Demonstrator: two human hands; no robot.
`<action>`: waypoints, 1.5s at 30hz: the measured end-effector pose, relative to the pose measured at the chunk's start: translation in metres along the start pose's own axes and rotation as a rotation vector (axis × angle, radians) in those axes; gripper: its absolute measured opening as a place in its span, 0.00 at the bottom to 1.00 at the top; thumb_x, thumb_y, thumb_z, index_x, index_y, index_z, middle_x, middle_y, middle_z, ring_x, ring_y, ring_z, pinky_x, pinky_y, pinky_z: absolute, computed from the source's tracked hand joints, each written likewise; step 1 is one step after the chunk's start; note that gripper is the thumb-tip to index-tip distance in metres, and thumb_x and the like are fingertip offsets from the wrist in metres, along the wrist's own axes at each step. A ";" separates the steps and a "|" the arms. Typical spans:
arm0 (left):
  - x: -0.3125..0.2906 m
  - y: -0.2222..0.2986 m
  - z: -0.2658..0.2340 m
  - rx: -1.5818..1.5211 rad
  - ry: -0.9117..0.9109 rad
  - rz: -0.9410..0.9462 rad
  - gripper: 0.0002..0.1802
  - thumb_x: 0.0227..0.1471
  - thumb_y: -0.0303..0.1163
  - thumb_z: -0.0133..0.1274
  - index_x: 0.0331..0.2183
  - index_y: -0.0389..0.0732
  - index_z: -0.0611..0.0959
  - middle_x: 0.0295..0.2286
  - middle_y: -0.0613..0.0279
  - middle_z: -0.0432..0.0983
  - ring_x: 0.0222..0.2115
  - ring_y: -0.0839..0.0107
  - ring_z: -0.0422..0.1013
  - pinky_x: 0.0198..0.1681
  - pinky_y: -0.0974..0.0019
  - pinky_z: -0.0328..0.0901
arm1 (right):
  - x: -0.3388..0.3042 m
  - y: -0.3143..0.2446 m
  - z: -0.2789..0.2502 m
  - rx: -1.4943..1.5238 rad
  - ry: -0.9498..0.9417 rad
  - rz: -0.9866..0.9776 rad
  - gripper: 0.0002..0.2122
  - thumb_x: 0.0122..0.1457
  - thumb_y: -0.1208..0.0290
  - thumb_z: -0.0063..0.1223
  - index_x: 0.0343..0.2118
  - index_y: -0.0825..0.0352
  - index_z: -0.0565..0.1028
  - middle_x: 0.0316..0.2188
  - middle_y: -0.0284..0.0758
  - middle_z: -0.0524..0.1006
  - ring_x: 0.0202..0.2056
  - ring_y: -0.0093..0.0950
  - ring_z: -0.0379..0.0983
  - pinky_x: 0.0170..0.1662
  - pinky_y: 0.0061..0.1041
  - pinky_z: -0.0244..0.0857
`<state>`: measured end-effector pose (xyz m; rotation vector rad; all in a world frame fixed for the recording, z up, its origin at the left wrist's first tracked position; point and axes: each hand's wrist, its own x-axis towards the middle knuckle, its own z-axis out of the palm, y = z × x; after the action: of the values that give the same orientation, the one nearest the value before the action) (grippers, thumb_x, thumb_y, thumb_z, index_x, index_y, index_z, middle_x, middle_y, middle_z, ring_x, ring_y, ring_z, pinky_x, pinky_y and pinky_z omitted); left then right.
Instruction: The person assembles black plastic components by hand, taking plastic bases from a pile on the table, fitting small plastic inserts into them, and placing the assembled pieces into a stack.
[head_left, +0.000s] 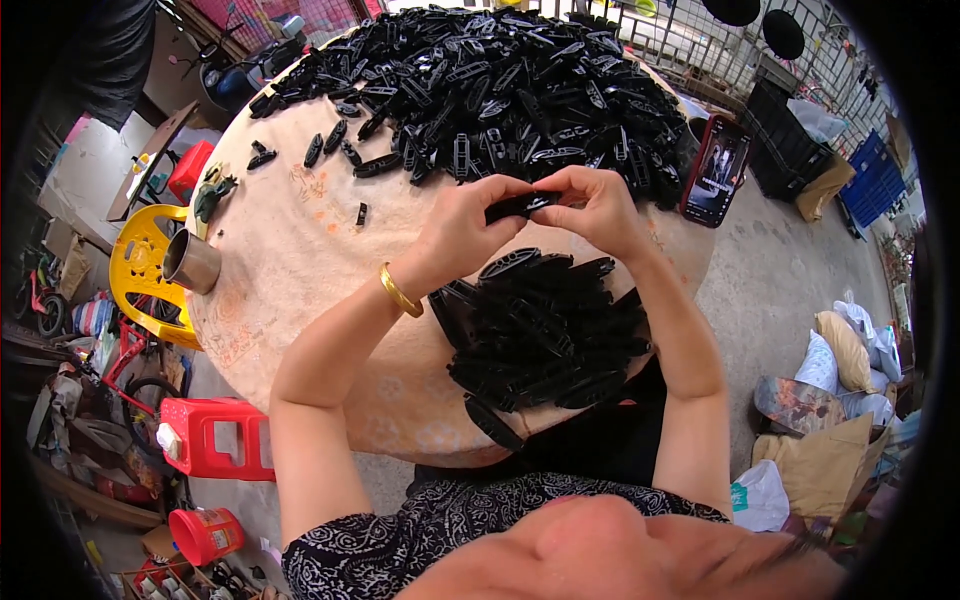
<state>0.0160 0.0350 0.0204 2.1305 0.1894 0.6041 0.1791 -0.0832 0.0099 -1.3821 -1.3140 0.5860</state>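
Note:
Between both hands, over the table, is a small black elongated plastic part [512, 206]. My left hand [462, 226], below a gold bangle [400, 291] on the wrist, pinches its left end with thumb and forefinger. The fingertips of my right hand [594, 208] close on its other end. A heap of similar black boat-shaped parts [545, 335] lies just below my hands, near the table's front edge. Beyond my hands a much larger pile of black parts [480, 90] covers the far side. Some of the held part is hidden by my fingers.
The round table has a cream cloth [290, 260]. A metal cup [191, 262] stands at its left edge, and a phone [716, 170] is propped at the right. Around it are a yellow chair [135, 265], a red stool [195, 435], a red bucket [206, 535] and several bags [850, 350].

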 end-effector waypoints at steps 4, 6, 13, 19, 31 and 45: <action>-0.004 0.012 0.001 -0.042 -0.125 0.032 0.17 0.43 0.26 0.54 0.40 0.37 0.77 0.31 0.52 0.77 0.33 0.63 0.75 0.37 0.67 0.67 | 0.008 0.009 -0.016 0.342 -0.075 0.042 0.10 0.53 0.71 0.55 0.36 0.71 0.76 0.31 0.34 0.78 0.30 0.18 0.73 0.34 0.17 0.68; -0.010 0.031 0.001 0.071 -0.379 0.155 0.19 0.43 0.27 0.55 0.41 0.38 0.76 0.34 0.51 0.76 0.35 0.59 0.73 0.40 0.64 0.66 | 0.013 0.022 -0.023 0.298 -0.001 0.115 0.11 0.55 0.65 0.53 0.36 0.68 0.76 0.31 0.33 0.78 0.29 0.23 0.74 0.34 0.21 0.68; 0.012 -0.008 0.000 0.284 -0.023 0.132 0.16 0.44 0.37 0.60 0.34 0.37 0.80 0.29 0.59 0.75 0.31 0.67 0.71 0.35 0.66 0.66 | 0.005 0.032 -0.025 -1.144 0.292 0.138 0.08 0.47 0.72 0.51 0.31 0.64 0.77 0.32 0.37 0.76 0.36 0.35 0.73 0.37 0.33 0.69; 0.034 -0.079 -0.013 0.777 0.318 0.009 0.23 0.45 0.40 0.57 0.41 0.36 0.77 0.35 0.49 0.71 0.40 0.55 0.66 0.44 0.61 0.63 | 0.004 0.034 -0.017 -1.325 0.059 0.242 0.06 0.46 0.76 0.50 0.26 0.69 0.77 0.29 0.43 0.76 0.34 0.35 0.75 0.38 0.31 0.70; 0.025 -0.056 -0.022 -1.006 0.036 -0.506 0.17 0.60 0.36 0.37 0.46 0.36 0.68 0.33 0.47 0.75 0.21 0.68 0.72 0.25 0.69 0.69 | 0.011 0.023 -0.006 -0.248 0.190 -0.304 0.09 0.52 0.79 0.52 0.37 0.69 0.76 0.30 0.37 0.75 0.28 0.27 0.72 0.33 0.22 0.65; 0.013 -0.039 -0.002 -1.204 -0.310 -0.683 0.21 0.62 0.41 0.28 0.41 0.33 0.69 0.34 0.43 0.74 0.23 0.65 0.73 0.28 0.70 0.71 | 0.008 0.016 0.005 -0.357 0.203 -0.435 0.06 0.47 0.73 0.59 0.29 0.66 0.79 0.30 0.33 0.78 0.32 0.28 0.73 0.35 0.24 0.67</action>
<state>0.0293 0.0644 -0.0057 0.8649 0.2681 -0.0709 0.1828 -0.0714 -0.0032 -1.3351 -1.5383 -0.0859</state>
